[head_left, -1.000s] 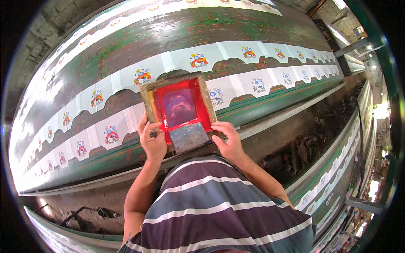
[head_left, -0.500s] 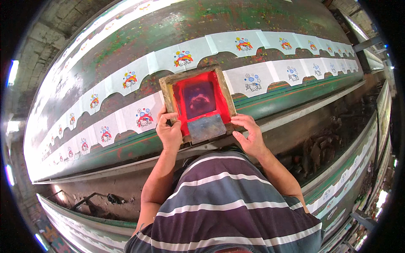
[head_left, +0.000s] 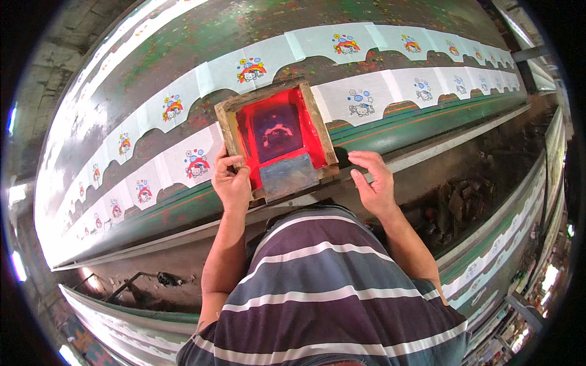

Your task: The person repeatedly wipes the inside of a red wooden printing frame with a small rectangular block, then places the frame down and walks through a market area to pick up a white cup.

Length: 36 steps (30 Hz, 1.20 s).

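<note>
A small wooden screen printing frame [head_left: 318,125] lies tilted over the near row of white fabric pieces, its inside smeared with bright red ink [head_left: 311,127] around a dark mesh window [head_left: 276,135]. My left hand [head_left: 232,185] is closed on the lower part of its left rail, fingers curled. A flat grey squeegee blade [head_left: 290,177] rests across the frame's near end. To the right of the frame, my right hand [head_left: 375,183] hovers apart from it, open, thumb and fingers spread and holding nothing. The fabric directly beneath the frame is hidden.
Left of the frame sits a piece with a red-printed cartoon design [head_left: 196,163]; a piece on the right [head_left: 361,104] shows only blue and dark lines. A farther row carries multicoloured prints [head_left: 251,71]. The long green table's edge [head_left: 421,141] borders a dark, cluttered gap [head_left: 455,204].
My right hand has let go of the frame's lower right corner and opened beside it. My left hand keeps its hold. The whole view has shifted slightly.
</note>
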Each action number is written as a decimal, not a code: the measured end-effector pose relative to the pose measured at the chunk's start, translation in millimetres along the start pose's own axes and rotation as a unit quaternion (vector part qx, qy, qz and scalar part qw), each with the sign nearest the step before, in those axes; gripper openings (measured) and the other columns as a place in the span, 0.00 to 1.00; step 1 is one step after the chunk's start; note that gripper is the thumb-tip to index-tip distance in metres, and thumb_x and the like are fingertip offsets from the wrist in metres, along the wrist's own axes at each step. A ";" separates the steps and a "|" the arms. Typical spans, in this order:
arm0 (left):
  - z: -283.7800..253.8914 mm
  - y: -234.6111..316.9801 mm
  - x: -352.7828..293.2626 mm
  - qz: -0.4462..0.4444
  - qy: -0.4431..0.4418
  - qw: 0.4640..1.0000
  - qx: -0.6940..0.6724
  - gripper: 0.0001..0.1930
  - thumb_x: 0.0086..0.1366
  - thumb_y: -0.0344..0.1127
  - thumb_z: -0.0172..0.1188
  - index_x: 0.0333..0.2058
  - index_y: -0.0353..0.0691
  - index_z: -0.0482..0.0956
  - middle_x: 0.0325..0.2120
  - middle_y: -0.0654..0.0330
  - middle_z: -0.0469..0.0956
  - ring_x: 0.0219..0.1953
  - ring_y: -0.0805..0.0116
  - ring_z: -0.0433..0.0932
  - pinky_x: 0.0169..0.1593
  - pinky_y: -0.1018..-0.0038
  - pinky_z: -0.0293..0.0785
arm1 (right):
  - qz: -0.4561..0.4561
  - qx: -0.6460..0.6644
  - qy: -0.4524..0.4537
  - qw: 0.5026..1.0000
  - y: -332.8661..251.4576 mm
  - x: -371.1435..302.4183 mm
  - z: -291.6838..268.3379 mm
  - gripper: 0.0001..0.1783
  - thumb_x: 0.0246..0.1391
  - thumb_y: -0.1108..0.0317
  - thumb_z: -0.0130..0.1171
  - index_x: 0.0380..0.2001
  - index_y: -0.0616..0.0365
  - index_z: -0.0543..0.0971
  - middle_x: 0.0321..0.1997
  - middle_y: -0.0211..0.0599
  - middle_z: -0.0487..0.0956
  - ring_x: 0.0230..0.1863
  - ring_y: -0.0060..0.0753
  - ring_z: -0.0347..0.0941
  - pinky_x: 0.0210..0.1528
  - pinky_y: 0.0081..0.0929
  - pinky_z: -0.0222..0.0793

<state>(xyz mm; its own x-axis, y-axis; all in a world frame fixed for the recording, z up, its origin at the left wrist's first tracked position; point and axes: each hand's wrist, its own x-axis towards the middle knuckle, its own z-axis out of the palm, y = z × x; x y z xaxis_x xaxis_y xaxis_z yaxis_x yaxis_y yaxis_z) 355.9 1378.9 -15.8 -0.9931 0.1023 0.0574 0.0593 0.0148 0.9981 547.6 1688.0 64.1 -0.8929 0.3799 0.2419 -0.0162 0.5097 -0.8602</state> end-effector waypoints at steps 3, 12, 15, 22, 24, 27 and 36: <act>1.1 0.4 -0.6 -0.019 0.001 1.000 -0.002 0.15 0.60 0.10 0.63 0.40 0.36 0.85 0.80 0.44 0.70 0.62 0.69 0.84 0.58 0.74 0.81 | -0.044 -0.022 -0.006 0.999 -11.5 4.4 1.9 0.16 0.62 0.81 0.71 0.53 0.60 0.89 0.58 0.47 0.89 0.62 0.52 0.85 0.67 0.45 0.79; 0.2 -0.6 -1.1 0.008 -0.006 0.997 0.083 0.13 0.61 0.13 0.64 0.39 0.37 0.87 0.79 0.44 0.70 0.58 0.72 0.84 0.55 0.76 0.79 | -0.210 -0.137 -0.189 0.950 -47.8 23.8 51.4 0.22 0.52 0.67 0.81 0.51 0.51 0.89 0.61 0.37 0.84 0.68 0.49 0.79 0.70 0.50 0.77; 0.5 -1.0 -1.0 0.009 -0.003 0.995 0.095 0.12 0.60 0.14 0.65 0.38 0.38 0.88 0.79 0.45 0.72 0.57 0.73 0.84 0.54 0.76 0.78 | -0.211 -0.196 -0.213 0.934 -52.8 30.8 65.4 0.25 0.50 0.70 0.80 0.54 0.54 0.89 0.61 0.36 0.84 0.68 0.49 0.79 0.71 0.48 0.76; 6.1 3.7 -1.6 0.016 0.004 0.996 0.086 0.11 0.61 0.17 0.67 0.39 0.39 0.89 0.74 0.41 0.76 0.75 0.51 0.76 0.75 0.62 0.71 | -0.253 -0.238 -0.253 0.903 -63.1 56.1 78.2 0.20 0.57 0.72 0.67 0.54 0.57 0.89 0.54 0.37 0.85 0.59 0.47 0.81 0.65 0.47 0.78; 6.7 2.0 -1.0 0.013 0.009 0.998 0.060 0.10 0.64 0.18 0.67 0.41 0.39 0.90 0.74 0.41 0.76 0.75 0.51 0.76 0.75 0.62 0.70 | -0.266 -0.249 -0.259 0.895 -66.4 66.6 78.9 0.18 0.59 0.70 0.63 0.52 0.57 0.89 0.50 0.38 0.85 0.56 0.48 0.81 0.61 0.47 0.79; 4.0 -1.4 2.0 0.026 0.014 0.998 0.053 0.08 0.70 0.19 0.66 0.44 0.37 0.90 0.73 0.43 0.77 0.72 0.56 0.78 0.73 0.63 0.72 | -0.242 -0.239 -0.320 0.884 -63.8 94.0 71.4 0.18 0.57 0.74 0.62 0.51 0.59 0.88 0.49 0.42 0.86 0.55 0.50 0.82 0.61 0.46 0.80; -2.5 14.5 19.4 -0.052 -0.009 0.997 0.058 0.13 0.67 0.17 0.66 0.47 0.37 0.88 0.68 0.51 0.81 0.54 0.70 0.84 0.58 0.73 0.81 | -0.220 -0.225 -0.306 0.899 -41.3 184.9 87.7 0.21 0.59 0.84 0.57 0.52 0.61 0.88 0.48 0.49 0.87 0.55 0.59 0.83 0.61 0.52 0.79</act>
<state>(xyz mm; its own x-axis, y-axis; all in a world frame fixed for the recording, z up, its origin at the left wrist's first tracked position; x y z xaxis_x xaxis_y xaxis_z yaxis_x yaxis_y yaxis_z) 337.3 1378.6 -0.2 -0.9926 0.1113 -0.0484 -0.0323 0.1416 0.9894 343.7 1669.4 105.0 -0.9270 -0.3604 0.1037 -0.3677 0.8191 -0.4404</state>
